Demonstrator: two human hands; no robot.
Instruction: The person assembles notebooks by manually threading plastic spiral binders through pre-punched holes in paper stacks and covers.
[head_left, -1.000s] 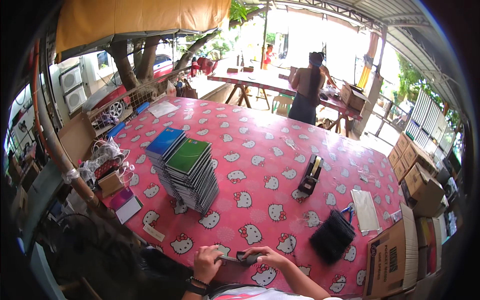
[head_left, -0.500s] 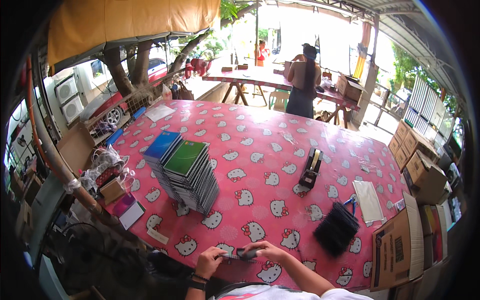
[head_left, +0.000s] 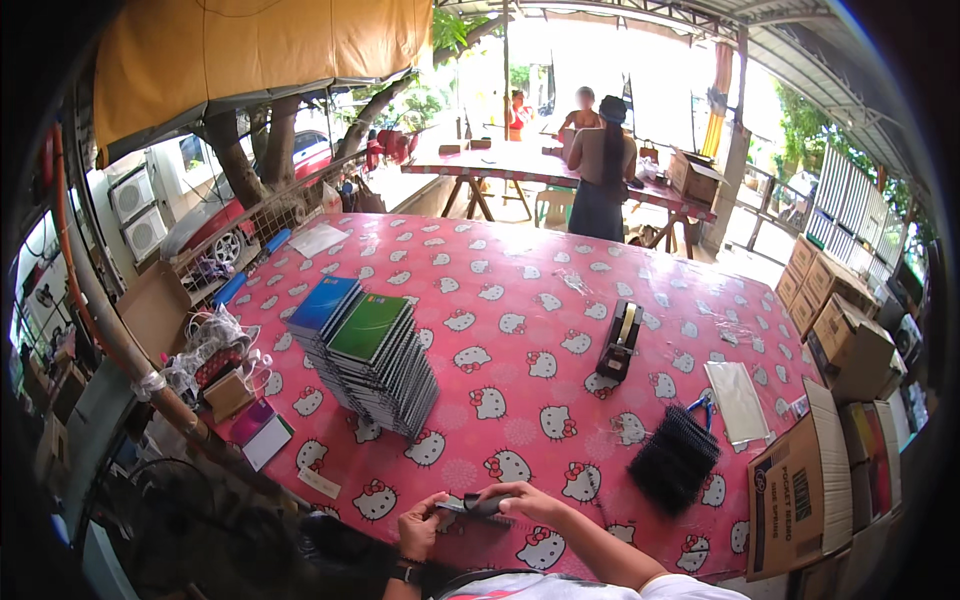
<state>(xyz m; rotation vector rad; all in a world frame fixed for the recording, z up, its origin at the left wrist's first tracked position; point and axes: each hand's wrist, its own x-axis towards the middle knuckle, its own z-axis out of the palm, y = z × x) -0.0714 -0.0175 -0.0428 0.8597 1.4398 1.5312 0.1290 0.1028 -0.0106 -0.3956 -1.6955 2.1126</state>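
At the near edge of the table, my left hand (head_left: 420,525) is closed, with thumb and fingertips pinching a small thin piece whose kind I cannot make out. My right hand (head_left: 520,503) is wrapped round a dark, rounded object (head_left: 483,504), its tip close to the left fingertips. What looks like a dark toothed strip or coil runs beneath it, partly hidden by the fingers. Ahead and to the left stand two stacks of spiral notebooks, one topped by a blue notebook (head_left: 325,303), the other by a green notebook (head_left: 371,328).
On the pink table cover (head_left: 520,430) are a tape dispenser (head_left: 621,340), a pile of black binding coils (head_left: 674,462), blue-handled pliers (head_left: 706,408) and a clear plastic packet (head_left: 738,402). A cardboard box (head_left: 800,500) stands at the right edge. People work at a farther table (head_left: 520,172).
Both hands stay together at the table edge; the dark object in my right hand has tilted and shifted slightly left. The view has moved a little. A further person shows at the far table.
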